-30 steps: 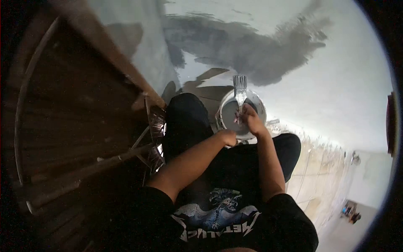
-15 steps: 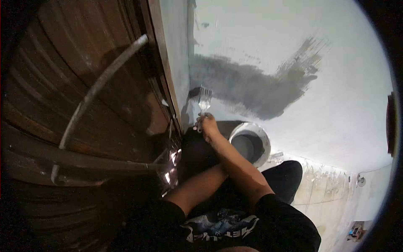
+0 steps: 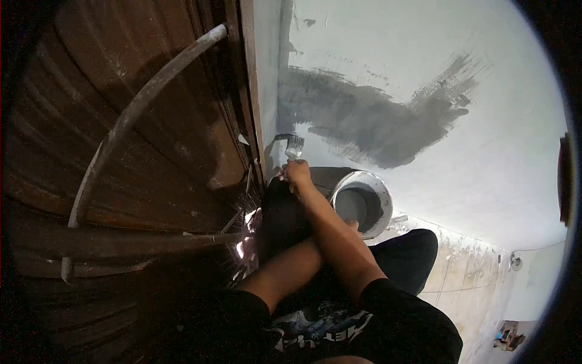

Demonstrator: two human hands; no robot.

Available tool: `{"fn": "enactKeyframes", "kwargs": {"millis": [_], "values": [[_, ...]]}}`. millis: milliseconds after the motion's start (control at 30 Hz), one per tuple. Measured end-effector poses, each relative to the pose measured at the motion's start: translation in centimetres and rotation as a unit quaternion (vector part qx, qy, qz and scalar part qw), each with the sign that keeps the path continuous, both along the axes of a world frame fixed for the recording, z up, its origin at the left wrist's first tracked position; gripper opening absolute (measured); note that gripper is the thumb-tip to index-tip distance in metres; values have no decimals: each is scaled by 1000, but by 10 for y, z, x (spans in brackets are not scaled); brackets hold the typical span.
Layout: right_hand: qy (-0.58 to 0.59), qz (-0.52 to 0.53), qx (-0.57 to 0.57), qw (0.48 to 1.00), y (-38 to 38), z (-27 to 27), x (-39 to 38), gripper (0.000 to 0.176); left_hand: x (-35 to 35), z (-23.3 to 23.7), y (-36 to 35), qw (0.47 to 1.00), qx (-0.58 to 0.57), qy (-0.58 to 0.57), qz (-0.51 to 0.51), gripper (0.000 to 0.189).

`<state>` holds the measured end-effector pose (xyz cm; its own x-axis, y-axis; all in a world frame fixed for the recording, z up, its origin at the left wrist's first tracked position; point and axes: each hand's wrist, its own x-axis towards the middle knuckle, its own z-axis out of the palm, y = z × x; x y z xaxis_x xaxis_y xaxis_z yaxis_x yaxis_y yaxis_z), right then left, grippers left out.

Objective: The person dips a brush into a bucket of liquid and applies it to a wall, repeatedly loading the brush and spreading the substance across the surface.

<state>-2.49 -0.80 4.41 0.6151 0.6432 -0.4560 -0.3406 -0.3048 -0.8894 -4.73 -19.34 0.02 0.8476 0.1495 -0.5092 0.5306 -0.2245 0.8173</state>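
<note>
Currently gripping brush (image 3: 294,145) in right hand (image 3: 297,172), with left hand (image 3: 353,226) at bucket (image 3: 386,203) rim, grip unclear; beyond the bucket, grey coating (image 3: 376,124) on part of wall (image 3: 503,151), white around.

The right forearm (image 3: 339,227) hides most of the left hand (image 3: 353,225), so its grip at the bucket (image 3: 386,197) cannot be made out. The right hand (image 3: 297,173) covers the handle of the paintbrush (image 3: 294,147). Folds break up the lettering on the T-shirt (image 3: 324,330), and the distant objects (image 3: 509,335) at lower right are too small to identify.
</note>
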Motion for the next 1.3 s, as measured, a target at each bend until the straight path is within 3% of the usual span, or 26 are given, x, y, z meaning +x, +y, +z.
{"fn": "enactKeyframes", "kwargs": {"millis": [67, 133, 200, 233, 300, 433, 633, 700, 767, 867, 933, 1000, 1067, 1133, 1233, 1300], "values": [[7, -12, 19, 1000, 0, 7, 2, 16, 3, -20, -2, 999, -21, -11, 25, 44], [22, -68, 91, 993, 3, 9, 0, 13, -2, -1, 3, 999, -29, -15, 13, 43], [-105, -67, 127, 984, 12, -8, 2, 11, -6, 31, 10, 998, -65, 4, 11, 41], [-168, -65, 145, 973, 15, -12, 1, 10, -3, 29, 12, 1000, -14, 4, -27, 40], [-169, -86, 193, 963, 17, -10, -5, 10, 2, 29, 14, 991, 87, 5, -103, 38], [-136, -86, 231, 960, 5, 19, -20, 13, 6, 37, 18, 989, 92, 4, -112, 36], [-399, -142, 218, 879, 15, -5, -30, 8, 8, 52, 18, 990, 78, 1, -114, 37], [-279, -135, 126, 942, 36, -53, -4, 7, 8, 59, 25, 992, 47, 24, -118, 40], [-82, -125, 135, 980, 27, -22, -6, 10, 8, 24, 18, 998, -12, -17, -58, 40], [38, -126, 121, 984, 29, 0, -5, 8, 10, 9, 17, 993, -113, -25, -7, 41], [60, -132, 104, 984, 35, -7, -2, 5, 16, 3, 14, 995, -99, -13, -8, 42], [79, -125, 108, 983, 39, -20, 5, 3, 24, -6, 11, 1000, 8, -3, -30, 41], [93, -105, 134, 981, 42, -34, 15, 2, 13, -19, 11, 952, 186, -208, -122, 41], [123, -89, 116, 982, 47, -29, 20, 2, 5, -2, 20, 932, 204, -268, -131, 40], [161, -113, 87, 977, 49, -13, 18, 3, 10, 21, 27, 990, -2, -134, -54, 37], [205, -112, 70, 970, 51, -8, 21, 4, 23, 22, 32, 989, -135, -23, -46, 36]]}}
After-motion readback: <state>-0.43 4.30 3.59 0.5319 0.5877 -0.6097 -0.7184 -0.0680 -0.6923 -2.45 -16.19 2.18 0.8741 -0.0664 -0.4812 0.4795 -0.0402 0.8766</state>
